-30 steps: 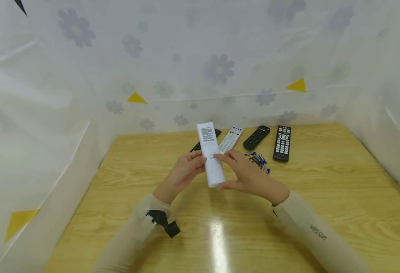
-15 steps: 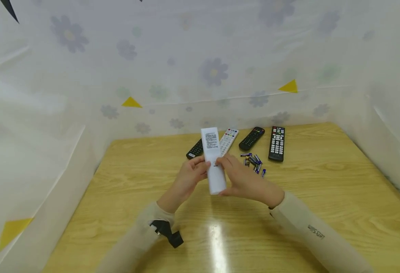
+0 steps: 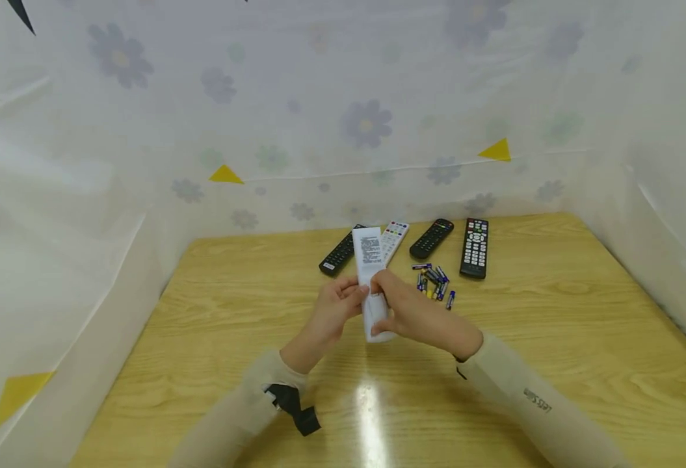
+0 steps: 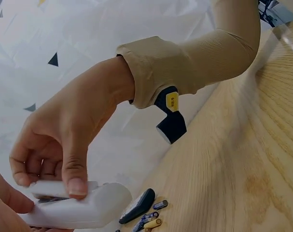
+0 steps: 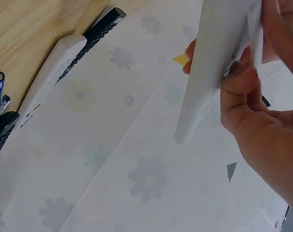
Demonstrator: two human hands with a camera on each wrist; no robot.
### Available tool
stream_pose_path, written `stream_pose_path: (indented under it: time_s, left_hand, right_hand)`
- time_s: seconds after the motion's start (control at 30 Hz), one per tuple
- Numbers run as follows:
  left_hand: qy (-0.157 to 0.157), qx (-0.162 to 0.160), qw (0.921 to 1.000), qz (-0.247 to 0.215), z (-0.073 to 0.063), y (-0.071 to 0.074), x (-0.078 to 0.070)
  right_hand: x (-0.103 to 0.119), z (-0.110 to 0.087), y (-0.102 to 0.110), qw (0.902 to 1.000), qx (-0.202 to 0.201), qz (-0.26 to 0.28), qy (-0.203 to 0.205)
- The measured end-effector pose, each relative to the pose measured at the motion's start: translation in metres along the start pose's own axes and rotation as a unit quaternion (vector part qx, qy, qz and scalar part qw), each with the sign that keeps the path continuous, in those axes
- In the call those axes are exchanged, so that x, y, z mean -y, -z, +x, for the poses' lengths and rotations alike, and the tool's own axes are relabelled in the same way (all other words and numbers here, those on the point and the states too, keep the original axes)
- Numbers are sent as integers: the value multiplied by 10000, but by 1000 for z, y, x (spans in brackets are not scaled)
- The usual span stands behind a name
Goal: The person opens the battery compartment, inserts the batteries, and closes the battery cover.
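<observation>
A white remote control (image 3: pixel 367 260) is held above the table, its printed back facing up. My left hand (image 3: pixel 332 313) grips its left side, thumb on the back and fingers wrapped underneath. From the right, my right hand (image 3: pixel 419 317) pinches the white battery cover (image 4: pixel 53 188) at the lower end. In the left wrist view the cover stands partly raised, with a dark gap between it and the remote's body. The right wrist view also shows the cover tilted away from the back, beside the left thumb (image 5: pixel 240 81). The inside of the battery compartment is mostly hidden.
Behind the hands lie a black remote (image 3: pixel 338 255), a second white remote (image 3: pixel 394 239), another black remote (image 3: pixel 432 238) and a black one with white buttons (image 3: pixel 474 248). Several loose batteries (image 3: pixel 435 279) lie right of the hands. A flowered white sheet (image 3: pixel 296 130) hangs behind the wooden table (image 3: pixel 249 292).
The battery cover, flush with the remote's back before, has come up at one edge under my right hand. Both hands and the remote have shifted slightly down and to the right in the view.
</observation>
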State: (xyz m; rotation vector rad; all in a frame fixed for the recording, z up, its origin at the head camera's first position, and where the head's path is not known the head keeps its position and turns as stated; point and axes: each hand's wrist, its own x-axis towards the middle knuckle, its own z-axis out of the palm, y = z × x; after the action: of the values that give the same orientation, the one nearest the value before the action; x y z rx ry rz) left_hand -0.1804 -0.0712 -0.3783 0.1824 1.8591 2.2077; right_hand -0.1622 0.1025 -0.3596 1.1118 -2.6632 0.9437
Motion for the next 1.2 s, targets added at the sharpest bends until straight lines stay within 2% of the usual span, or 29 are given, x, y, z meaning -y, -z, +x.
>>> stream_pose_path:
  time_s: [0.2, 0.43, 0.67, 0.93, 1.0, 1.07, 1.2]
  left_hand:
    - [112, -151, 9998, -58, 0, -4, 1]
    - [218, -405, 9989, -80, 4, 2, -1]
    - [206, -544, 9981, -205, 4, 7, -1]
    - [303, -614, 9971, -327, 0, 15, -2]
    - [325, -637, 9968, -368, -1, 16, -3]
    - [348, -664, 9964, -391, -2, 17, -4]
    - [343, -695, 9961, -410, -4, 18, -6]
  right_hand:
    - [0, -2, -3, 9976, -423, 506, -204]
    - [-7, -6, 0, 9883, -1234, 901, 15]
    - [-14, -14, 4, 9757, -1517, 1581, -42]
    - [-28, -28, 9, 9716, -1896, 1416, -5]
    - [-36, -32, 8, 9749, -1866, 1214, 16]
    - [-42, -36, 5, 9816, -1674, 908, 116]
    - [-50, -43, -6, 9956, -810, 294, 370]
